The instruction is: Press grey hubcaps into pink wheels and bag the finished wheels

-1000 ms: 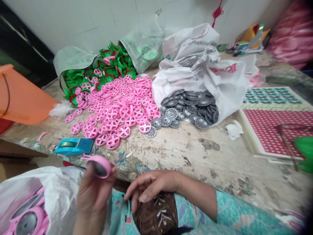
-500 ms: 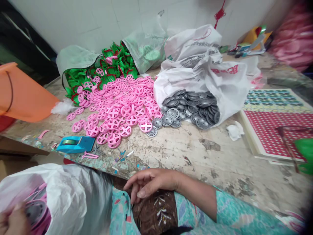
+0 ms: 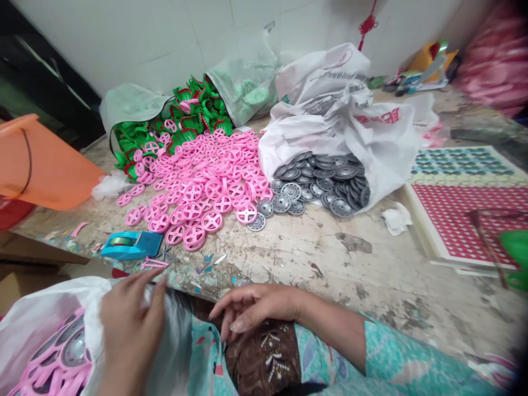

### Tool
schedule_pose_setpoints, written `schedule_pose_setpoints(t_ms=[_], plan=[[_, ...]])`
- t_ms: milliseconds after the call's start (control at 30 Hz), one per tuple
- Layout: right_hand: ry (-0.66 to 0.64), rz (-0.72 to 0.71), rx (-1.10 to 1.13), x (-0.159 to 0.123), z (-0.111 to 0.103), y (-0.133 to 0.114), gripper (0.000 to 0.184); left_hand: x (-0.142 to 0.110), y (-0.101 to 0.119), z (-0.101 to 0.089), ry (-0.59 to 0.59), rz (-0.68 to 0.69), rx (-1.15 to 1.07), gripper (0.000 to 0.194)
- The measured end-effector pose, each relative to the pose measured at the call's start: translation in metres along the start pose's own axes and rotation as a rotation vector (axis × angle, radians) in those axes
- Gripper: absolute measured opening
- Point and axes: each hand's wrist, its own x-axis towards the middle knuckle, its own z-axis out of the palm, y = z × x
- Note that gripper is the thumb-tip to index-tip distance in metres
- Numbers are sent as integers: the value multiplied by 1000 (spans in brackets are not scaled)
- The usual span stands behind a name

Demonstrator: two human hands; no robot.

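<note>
"Where are the disc-filled pink wheels (image 3: 76,349)?"

"Far left, in the open sack (image 3: 94,285), just left of the left hand (image 3: 132,324). That hand is over the sack's side, fingers spread, holding nothing I can see."

"Touching the sack?"

"I can't tell. Half a second ago it was in the sack's mouth with a wheel; now it's back up, near the blue tape dispenser (image 3: 132,245) (green tape in it, by the way)."

"And further right?"

"Loose pink rings (image 3: 193,190) heaped on the worktop (image 3: 289,258). Then the right hand (image 3: 259,308), unmoved at the near edge, loosely curled, fingers and thumb apart, well away from the wheels. Beyond it, grey discs (image 3: 325,184) spill from a white bag (image 3: 383,148)."

"Anything hidden?"

"The frame cuts off the sack's bottom, and the left palm faces away."
</note>
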Motion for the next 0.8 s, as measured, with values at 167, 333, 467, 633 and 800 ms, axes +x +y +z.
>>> schedule_pose_setpoints(t_ms=[167,333,467,633,800], plan=[[-31,-30,3,2,-2,2,53,34,30,73,-71,44,309,39],[-95,-37,-32,7,-12,8,55,62,18,106,-208,-56,406,48],[-133,-23,-45,11,-19,12,58,68,4,125,-291,0,239,53],[-156,-21,-1,11,-18,13,61,53,15,134,-200,151,-43,43],[-150,-26,8,8,-12,10,61,29,52,137,-214,348,-202,33]])
